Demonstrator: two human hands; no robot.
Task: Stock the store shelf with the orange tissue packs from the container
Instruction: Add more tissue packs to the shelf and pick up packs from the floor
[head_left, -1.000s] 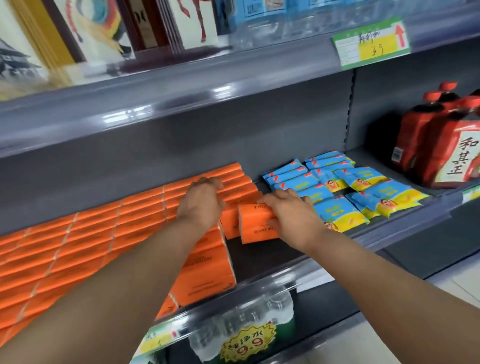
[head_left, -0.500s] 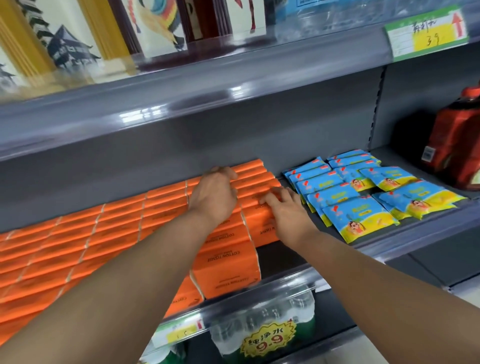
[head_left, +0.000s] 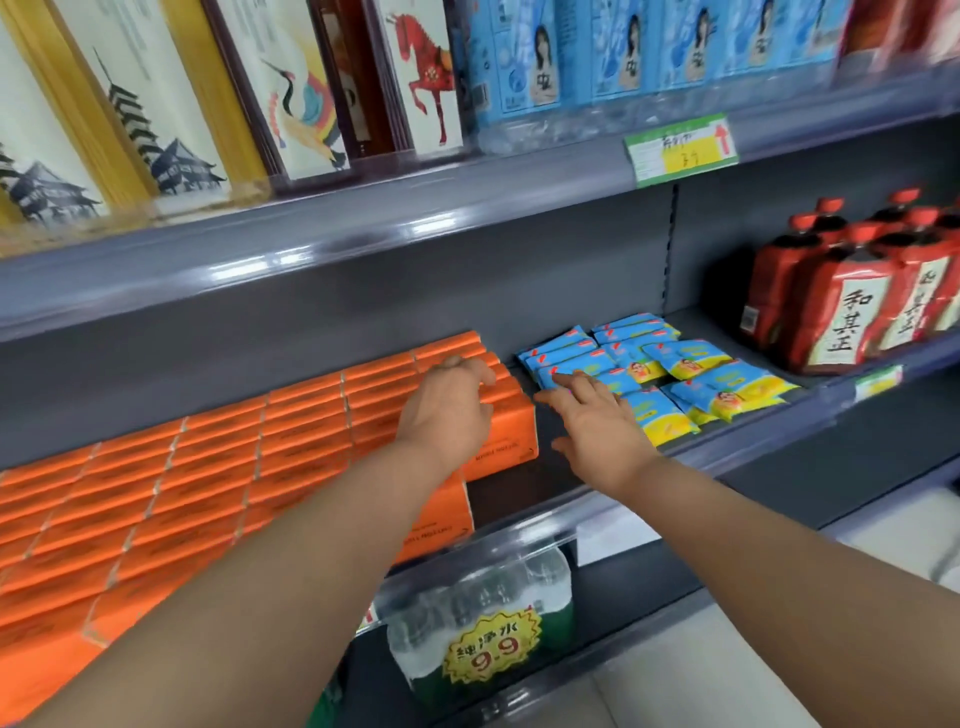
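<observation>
Rows of orange tissue packs (head_left: 218, 467) stand upright on the grey middle shelf (head_left: 753, 431), filling its left half. My left hand (head_left: 447, 410) rests on top of the rightmost column of packs, fingers bent over their upper edges. The front pack of that column (head_left: 506, 441) stands in line with the others. My right hand (head_left: 597, 415) hovers just right of that column with fingers spread and holds nothing. The container is out of view.
Blue and yellow sachets (head_left: 675, 369) lie right of the orange packs. Red bottles (head_left: 852, 296) stand at the far right. Boxes and blue packs fill the upper shelf (head_left: 363, 218). A water bottle pack with a 9.9 tag (head_left: 483, 623) sits below.
My right hand pushed the loose orange pack into the rightmost column, then let go and drew back to the right. My left hand stayed on the packs' tops.
</observation>
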